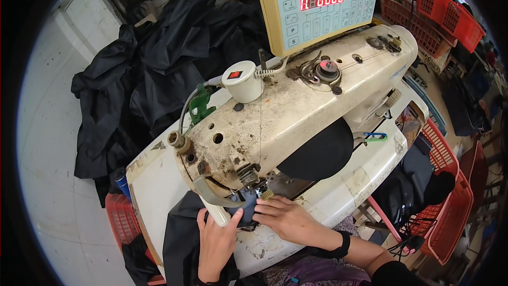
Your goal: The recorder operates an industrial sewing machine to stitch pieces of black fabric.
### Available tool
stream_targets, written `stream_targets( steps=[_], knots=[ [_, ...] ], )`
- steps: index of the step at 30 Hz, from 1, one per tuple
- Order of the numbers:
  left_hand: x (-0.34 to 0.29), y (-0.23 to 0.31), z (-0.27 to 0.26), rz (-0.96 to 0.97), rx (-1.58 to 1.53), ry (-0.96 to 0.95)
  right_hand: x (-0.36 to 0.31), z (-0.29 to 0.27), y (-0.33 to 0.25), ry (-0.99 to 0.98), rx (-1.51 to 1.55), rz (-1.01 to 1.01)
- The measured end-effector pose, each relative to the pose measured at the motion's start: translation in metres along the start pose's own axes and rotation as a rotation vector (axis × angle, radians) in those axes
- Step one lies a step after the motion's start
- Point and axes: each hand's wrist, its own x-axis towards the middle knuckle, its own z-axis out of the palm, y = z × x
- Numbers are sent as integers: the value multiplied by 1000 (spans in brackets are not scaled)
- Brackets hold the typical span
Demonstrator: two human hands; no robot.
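Dark cloth (182, 228) lies on the near left end of the sewing machine's white table, running up under the needle area. My left hand (218, 241) is on this cloth, its thumb pressing near the presser foot and its other fingers partly hidden behind a pale lever (216, 213). From the right, my right hand (291, 223) pinches the cloth's edge, its fingers bent and close together beside the needle. The worn cream sewing machine (286, 116) spans the middle. Its needle and the cloth under the foot are mostly hidden by the machine head and my fingers.
A lit control panel (323, 18) stands behind the machine. Black garments (153, 69) are heaped at the far left. Red baskets (450, 217) holding dark cloth stand at the right, and another red basket (120, 217) is at the left. Green-handled snips (374, 137) lie beside a black round piece (320, 151).
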Motion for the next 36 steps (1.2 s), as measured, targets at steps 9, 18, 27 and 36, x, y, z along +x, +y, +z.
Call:
stream_targets(
  steps=[9,18,27,36],
  knots=[
    [-8,7,16,71,-16,17,-6,-4,-2,60,-197,61],
    [-6,9,21,75,14,58,-6,-5,0,76,-177,98],
    [4,8,30,104,109,89,-2,-6,-1,26,-251,96],
    [10,9,36,18,79,48,5,-10,-8,51,-295,177]
  ],
)
